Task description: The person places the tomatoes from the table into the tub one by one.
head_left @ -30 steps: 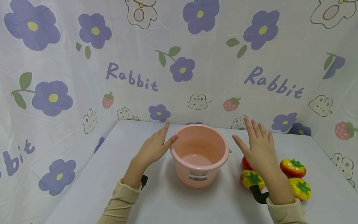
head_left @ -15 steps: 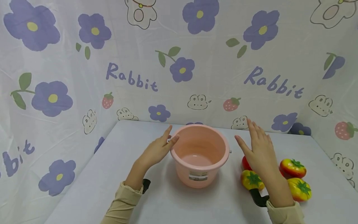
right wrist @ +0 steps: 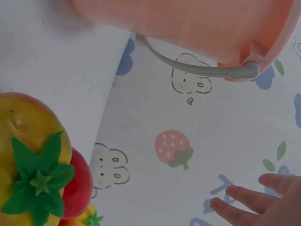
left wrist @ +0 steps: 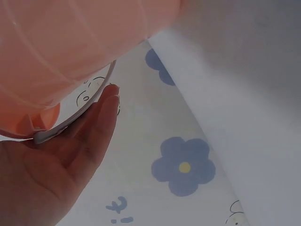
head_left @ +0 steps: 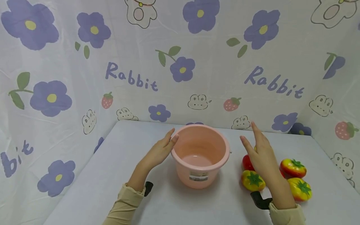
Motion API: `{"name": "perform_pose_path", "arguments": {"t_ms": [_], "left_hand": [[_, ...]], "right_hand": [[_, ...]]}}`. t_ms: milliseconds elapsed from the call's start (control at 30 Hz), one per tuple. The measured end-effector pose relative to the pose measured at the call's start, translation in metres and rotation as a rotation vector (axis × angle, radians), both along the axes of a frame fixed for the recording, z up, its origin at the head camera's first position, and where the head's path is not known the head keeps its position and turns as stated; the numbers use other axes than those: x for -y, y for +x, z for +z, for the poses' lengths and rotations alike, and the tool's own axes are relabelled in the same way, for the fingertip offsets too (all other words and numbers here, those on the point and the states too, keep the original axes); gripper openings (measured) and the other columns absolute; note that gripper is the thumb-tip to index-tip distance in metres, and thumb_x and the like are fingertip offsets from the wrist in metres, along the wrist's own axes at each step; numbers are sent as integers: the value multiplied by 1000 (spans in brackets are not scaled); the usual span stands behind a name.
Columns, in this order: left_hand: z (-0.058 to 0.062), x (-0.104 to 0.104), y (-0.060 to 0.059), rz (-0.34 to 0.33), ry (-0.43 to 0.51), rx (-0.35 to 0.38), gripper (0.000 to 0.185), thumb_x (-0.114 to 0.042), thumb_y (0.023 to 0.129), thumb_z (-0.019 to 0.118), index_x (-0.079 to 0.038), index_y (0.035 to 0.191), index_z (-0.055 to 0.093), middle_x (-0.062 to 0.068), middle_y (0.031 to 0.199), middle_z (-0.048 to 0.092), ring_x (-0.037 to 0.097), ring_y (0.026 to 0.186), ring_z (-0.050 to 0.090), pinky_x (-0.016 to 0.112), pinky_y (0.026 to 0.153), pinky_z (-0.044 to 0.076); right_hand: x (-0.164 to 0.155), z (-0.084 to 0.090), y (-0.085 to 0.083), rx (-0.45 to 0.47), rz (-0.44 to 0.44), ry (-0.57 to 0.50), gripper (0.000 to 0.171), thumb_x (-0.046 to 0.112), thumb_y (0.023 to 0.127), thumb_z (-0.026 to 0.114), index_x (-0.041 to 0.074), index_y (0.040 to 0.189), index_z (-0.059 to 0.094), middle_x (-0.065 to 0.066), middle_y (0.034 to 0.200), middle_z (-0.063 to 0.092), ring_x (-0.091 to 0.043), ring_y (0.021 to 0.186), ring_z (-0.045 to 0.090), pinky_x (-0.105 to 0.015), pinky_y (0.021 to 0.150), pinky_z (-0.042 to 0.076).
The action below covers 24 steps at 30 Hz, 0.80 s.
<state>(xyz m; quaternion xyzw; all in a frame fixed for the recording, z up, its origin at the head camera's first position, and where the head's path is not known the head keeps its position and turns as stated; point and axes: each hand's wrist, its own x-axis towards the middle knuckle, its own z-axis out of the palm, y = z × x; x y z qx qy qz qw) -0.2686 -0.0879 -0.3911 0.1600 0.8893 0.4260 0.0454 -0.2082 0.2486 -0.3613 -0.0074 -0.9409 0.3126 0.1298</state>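
Note:
A pink plastic bucket [head_left: 182, 172] stands upright mid-table, its inside visible down to the bottom. My left hand [head_left: 157, 153] is at its left rim, thumb by the edge. In the left wrist view, the extended fingers [left wrist: 101, 127] lie along the grey handle [left wrist: 89, 102], touching or nearly so; the thumb is hidden. My right hand [head_left: 264, 159] hovers right of the bucket, fingers extended, holding nothing. Under and around it lie several toy tomato-like fruits: a yellow one [head_left: 253, 180], a red one [head_left: 247, 162], a red-yellow one [head_left: 293, 167] and another yellow one [head_left: 299, 189]. The right forearm partly hides this group.
The white table [head_left: 112, 187] is enclosed by a curtain [head_left: 213, 62] printed with flowers, rabbits and strawberries. Black mounts sit at the left wrist [head_left: 148, 188] and right wrist [head_left: 261, 200].
My left hand has shifted slightly right, closer to the bucket's rim. The right hand has drawn slightly right, away from the bucket, and turned more edge-on. Bucket and fruits stay put.

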Motion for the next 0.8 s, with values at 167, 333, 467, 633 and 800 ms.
{"name": "perform_pose_path", "arguments": {"t_ms": [167, 333, 467, 633, 800], "left_hand": [[-6, -1, -1, -4, 39, 6, 72, -67, 98, 26, -26, 156, 21, 9, 154, 42, 30, 142, 40, 56, 114, 34], [-8, -3, 0, -1, 68, 13, 71, -68, 97, 25, -28, 156, 22, 8, 154, 41, 32, 139, 44, 59, 111, 36], [-8, -3, 1, 0, 76, 7, 70, -67, 98, 25, -28, 155, 23, 7, 154, 42, 32, 140, 43, 59, 110, 37], [-8, -3, 1, -2, 79, -1, 68, -65, 99, 25, -26, 155, 24, 7, 153, 43, 31, 138, 45, 58, 109, 39], [-8, -3, 2, -1, 79, 1, 68, -65, 99, 26, -27, 155, 24, 6, 154, 41, 30, 141, 42, 59, 111, 36]], "right_hand": [[-5, -5, -1, 52, 16, -66, 76, 62, 98, 34, 33, 156, -5, -20, 163, 9, -51, 146, 14, -77, 101, 24], [-12, -9, -1, 57, 30, -121, 76, 61, 98, 34, 30, 157, -4, -18, 164, 7, -50, 147, 12, -77, 102, 23], [-17, -13, -3, 64, 34, -161, 75, 60, 99, 33, 30, 157, -4, -19, 164, 9, -51, 147, 11, -78, 104, 20], [-26, -18, -3, 62, 41, -207, 72, 57, 101, 33, 32, 157, -4, -21, 163, 13, -52, 145, 15, -78, 102, 21], [-33, -22, -1, 86, 35, -245, 71, 56, 101, 32, 32, 157, -5, -19, 163, 11, -53, 145, 15, -80, 99, 21]]}}
